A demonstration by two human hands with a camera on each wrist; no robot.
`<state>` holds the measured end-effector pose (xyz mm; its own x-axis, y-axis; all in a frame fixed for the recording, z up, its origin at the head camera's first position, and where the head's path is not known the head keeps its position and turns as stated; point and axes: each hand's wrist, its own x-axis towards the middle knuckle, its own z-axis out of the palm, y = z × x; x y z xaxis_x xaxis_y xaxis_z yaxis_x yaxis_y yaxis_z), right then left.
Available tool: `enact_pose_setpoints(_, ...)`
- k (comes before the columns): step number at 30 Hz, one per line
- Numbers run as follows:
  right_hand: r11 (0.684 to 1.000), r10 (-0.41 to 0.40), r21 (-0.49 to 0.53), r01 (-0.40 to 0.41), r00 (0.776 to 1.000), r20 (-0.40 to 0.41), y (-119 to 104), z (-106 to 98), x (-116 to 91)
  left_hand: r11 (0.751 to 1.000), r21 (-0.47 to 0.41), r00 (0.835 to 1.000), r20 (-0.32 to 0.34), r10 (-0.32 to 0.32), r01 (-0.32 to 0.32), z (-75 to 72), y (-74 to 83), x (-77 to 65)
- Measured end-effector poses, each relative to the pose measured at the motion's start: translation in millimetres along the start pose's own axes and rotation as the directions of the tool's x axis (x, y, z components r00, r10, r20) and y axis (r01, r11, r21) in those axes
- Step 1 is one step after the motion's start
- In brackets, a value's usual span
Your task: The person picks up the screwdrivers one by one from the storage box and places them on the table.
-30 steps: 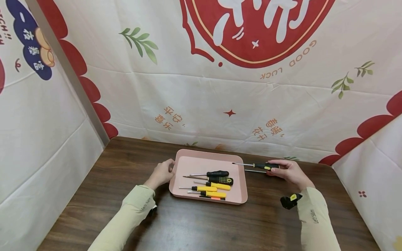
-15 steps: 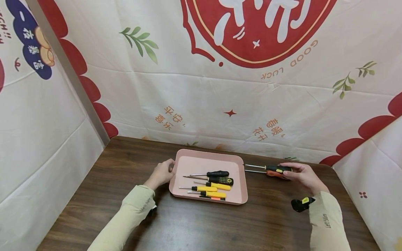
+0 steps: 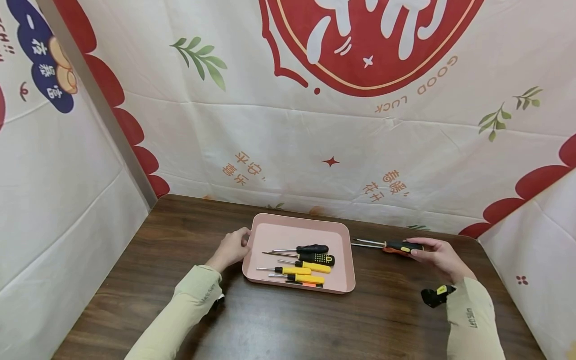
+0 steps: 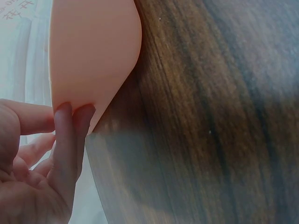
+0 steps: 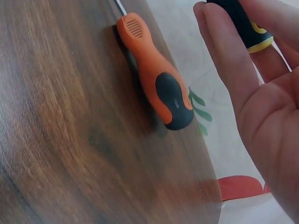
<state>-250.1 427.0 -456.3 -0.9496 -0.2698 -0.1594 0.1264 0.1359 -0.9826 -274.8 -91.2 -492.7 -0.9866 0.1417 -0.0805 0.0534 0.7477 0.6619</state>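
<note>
My left hand (image 3: 231, 248) pinches the left edge of a pink tray (image 3: 288, 231); the left wrist view shows thumb and fingertips on its wall. In the tray lie two black-handled screwdrivers (image 3: 317, 259) and several yellow-handled ones (image 3: 316, 267), with a partly hidden orange and black piece by the near wall. Right of the tray, my right hand (image 3: 438, 256) holds a black-and-yellow screwdriver (image 3: 399, 245) by its handle, shaft pointing left. An orange-and-black screwdriver (image 5: 154, 79) lies on the table close beneath it, largely covered in the head view.
The dark wood table (image 3: 297, 330) ends at a white printed cloth (image 3: 288, 140) hanging behind it, with more cloth on both sides. A black wrist mount with a yellow patch (image 3: 438, 295) sits at my right sleeve.
My right hand has moved right and slightly toward me with the black-and-yellow screwdriver, from over the tray's right edge to beside the orange one. My left hand stays on the tray.
</note>
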Motion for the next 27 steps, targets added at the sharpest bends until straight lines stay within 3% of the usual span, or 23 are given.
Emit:
enact_pose_setpoints(13,0.996,0.075,-0.041,-0.078,0.995,-0.066,15,-7,-5,1.000,0.001,1.000,-0.015,0.003,-0.003,1.5,-0.9,0.2)
enact_pose_setpoints(27,0.997,-0.001,0.080,-0.004,0.998,0.066,32,-7,-2,1.000,0.015,1.000,-0.021,0.013,-0.013,0.9,-1.7,0.4)
